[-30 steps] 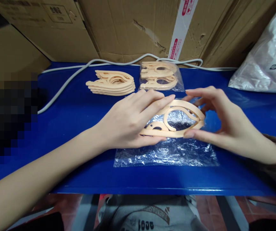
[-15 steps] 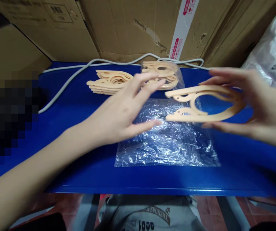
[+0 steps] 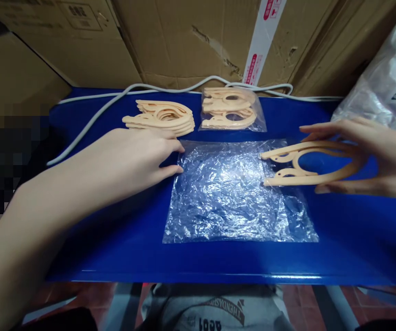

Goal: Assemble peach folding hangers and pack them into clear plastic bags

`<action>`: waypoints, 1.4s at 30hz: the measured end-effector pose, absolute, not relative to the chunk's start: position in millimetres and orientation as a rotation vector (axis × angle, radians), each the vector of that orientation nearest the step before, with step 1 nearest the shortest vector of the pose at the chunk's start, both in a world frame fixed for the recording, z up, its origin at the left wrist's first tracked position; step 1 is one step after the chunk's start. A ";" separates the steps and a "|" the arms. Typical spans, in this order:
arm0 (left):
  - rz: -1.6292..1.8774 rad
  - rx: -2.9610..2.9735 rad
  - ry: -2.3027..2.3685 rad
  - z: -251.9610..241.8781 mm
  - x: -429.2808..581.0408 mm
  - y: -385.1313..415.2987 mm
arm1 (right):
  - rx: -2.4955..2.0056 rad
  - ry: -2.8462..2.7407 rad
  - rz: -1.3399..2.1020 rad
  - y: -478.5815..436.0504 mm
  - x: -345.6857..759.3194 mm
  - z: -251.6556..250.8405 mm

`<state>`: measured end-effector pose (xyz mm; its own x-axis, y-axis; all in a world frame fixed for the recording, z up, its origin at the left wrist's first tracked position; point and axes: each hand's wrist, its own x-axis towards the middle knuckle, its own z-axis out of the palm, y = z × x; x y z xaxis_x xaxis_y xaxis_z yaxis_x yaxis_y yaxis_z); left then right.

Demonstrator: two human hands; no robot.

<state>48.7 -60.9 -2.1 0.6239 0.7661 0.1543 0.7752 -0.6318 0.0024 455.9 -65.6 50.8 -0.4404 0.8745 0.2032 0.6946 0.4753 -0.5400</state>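
Head view, the only one. The right hand (image 3: 384,156) is at the right side, just above the blue table (image 3: 218,262). It pinches a peach hanger (image 3: 308,165), w/ fingers on top and thumb under. The hanger is flat and points left. Its left tip is over the right edge of the clear bag (image 3: 232,193). Can't tell if the tip touches the bag.

The clear bag lies flat and crinkly in the middle of the table, w/ nothing seen inside it. The left hand (image 3: 132,156) lies low at the bag's left side, palm down, fingers close together and not holding anything. Its fingertips touch the bag's left edge.

Far side of the table: a small bag (image 3: 230,109) w/ a few peach hangers packed in it. Just left of it, a loose pile of hangers (image 3: 159,118), not in any bag. A white cable (image 3: 94,119) runs behind both. Big cardboard boxes (image 3: 184,41) stand at the back. A white plastic sack (image 3: 387,82) sits far right.
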 end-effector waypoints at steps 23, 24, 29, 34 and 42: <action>-0.156 -2.970 -1.132 -8.1 41.5 -55.0 | -1.286 -2.640 0.278 -62.5 439.6 15.9; -0.155 -2.977 -1.126 -8.8 40.6 -54.3 | -1.277 -2.630 0.293 -64.2 434.1 15.3; -0.207 -2.944 -1.202 -8.1 47.2 -59.3 | -1.307 -2.521 0.325 -76.6 400.8 10.5; -0.332 -2.873 -1.235 -10.2 59.7 -60.3 | -1.370 -2.442 0.219 -86.1 388.1 6.8; -0.050 -2.853 -1.469 5.9 74.1 -67.9 | -1.373 -2.301 0.573 -88.9 393.8 7.1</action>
<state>74.1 -67.9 5.9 0.5809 0.8140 -0.0037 0.8119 -0.5791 0.0746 393.8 -88.9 7.1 -0.4381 0.8899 0.1268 0.7263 0.4336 -0.5333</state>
